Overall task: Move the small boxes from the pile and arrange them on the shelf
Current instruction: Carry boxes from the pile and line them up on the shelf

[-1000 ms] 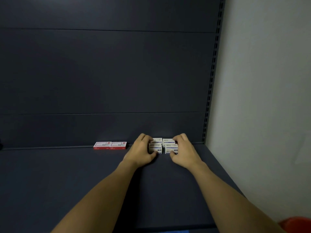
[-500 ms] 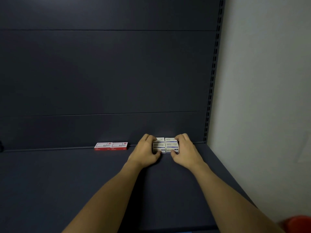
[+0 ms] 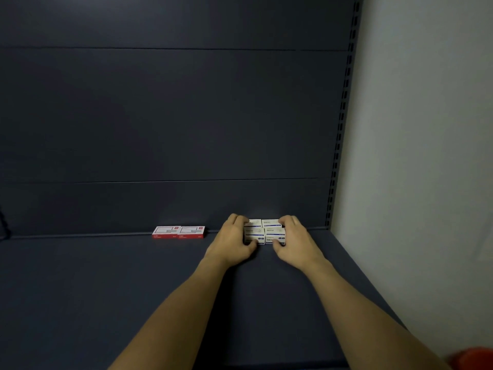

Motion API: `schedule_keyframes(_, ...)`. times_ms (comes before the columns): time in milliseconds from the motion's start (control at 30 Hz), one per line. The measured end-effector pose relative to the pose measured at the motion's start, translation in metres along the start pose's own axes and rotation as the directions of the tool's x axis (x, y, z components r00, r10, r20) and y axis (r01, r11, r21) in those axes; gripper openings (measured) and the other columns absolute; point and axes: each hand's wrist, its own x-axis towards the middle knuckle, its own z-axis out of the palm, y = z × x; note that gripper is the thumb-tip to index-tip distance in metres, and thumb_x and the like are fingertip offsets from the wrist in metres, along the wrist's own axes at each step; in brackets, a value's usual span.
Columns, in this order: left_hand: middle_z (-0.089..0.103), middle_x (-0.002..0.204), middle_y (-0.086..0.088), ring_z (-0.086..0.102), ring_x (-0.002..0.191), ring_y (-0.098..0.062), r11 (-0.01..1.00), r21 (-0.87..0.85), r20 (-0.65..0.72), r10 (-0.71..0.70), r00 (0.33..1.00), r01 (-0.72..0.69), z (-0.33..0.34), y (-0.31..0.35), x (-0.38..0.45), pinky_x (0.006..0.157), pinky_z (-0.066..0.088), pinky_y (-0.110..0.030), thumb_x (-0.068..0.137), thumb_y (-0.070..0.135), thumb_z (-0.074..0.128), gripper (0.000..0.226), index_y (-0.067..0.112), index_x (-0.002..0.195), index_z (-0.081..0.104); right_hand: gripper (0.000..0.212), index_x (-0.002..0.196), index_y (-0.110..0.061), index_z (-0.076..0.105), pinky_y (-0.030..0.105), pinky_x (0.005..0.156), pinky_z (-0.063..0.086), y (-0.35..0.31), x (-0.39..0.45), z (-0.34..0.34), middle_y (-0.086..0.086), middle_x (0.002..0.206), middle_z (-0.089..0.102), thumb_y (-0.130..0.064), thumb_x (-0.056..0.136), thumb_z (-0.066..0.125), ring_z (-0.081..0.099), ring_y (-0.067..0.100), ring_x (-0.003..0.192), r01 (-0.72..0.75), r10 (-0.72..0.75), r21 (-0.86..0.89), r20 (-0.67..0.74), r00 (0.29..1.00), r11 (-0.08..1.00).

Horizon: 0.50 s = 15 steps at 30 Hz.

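i'm looking down at a block of small white cardboard boxes with blue print (image 3: 265,231), four of them as far as i can tell, set two wide and two deep at the back of the dark matte metal shelf (image 3: 133,289), close against the dark panelled back wall (image 3: 186,116). my left hand (image 3: 231,243) is on the block's left side and my right hand (image 3: 296,243) on its right, so the boxes lie directly between the two, each hand about equally near. both hands have their fingers curled over the far edge and thumbs tucked at the near face, gripping the block from either side and squeezing it together. the block's long axis runs left to right, parallel to the back wall, and i judge that the next move turns on this: any nudge has to go straight back or sideways along the wall to keep the rows flush. the boxes look light, crisp-edged and smooth, likely to slide easily on the shelf and to skew if one hand pushes harder. well to the left, also at the back wall, lie two flat red and white cardboard boxes (image 3: 178,232) end to end, touching each other. a slotted metal upright (image 3: 342,116) borders the pale plaster wall (image 3: 426,129) at right.
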Motion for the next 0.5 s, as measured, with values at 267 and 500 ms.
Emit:
schedule_keyframes(267,0.044,0.124,0.004,0.052,0.111,-0.014,1.000,-0.003,0.015,-0.004,1.000,0.004,-0.006,0.005,-0.004,0.095,0.043,-0.024,0.085,0.033,0.069,0.054,0.015,0.132,0.048,0.048,0.131,-0.016,0.044,0.031,0.089,0.052,-0.001,-0.001,-0.001,-0.001,0.129,0.047,-0.026,0.090,0.068,0.059,0.016,0.104,-0.016,0.015,0.022,0.019,1.000,1.000)
schedule_keyframes(500,0.042,0.130,0.001,0.052,0.115,-0.018,0.997,0.041,0.043,-0.064,0.997,0.062,-0.019,0.011,-0.015,0.096,0.045,-0.029,0.087,0.032,0.066,0.055,0.015,0.135,0.046,0.046,0.126,-0.013,0.045,0.027,0.088,0.049,-0.004,-0.005,-0.009,-0.001,0.126,0.042,-0.026,0.089,0.069,0.055,0.015,0.098,-0.026,0.028,0.050,-0.038,0.999,0.998)
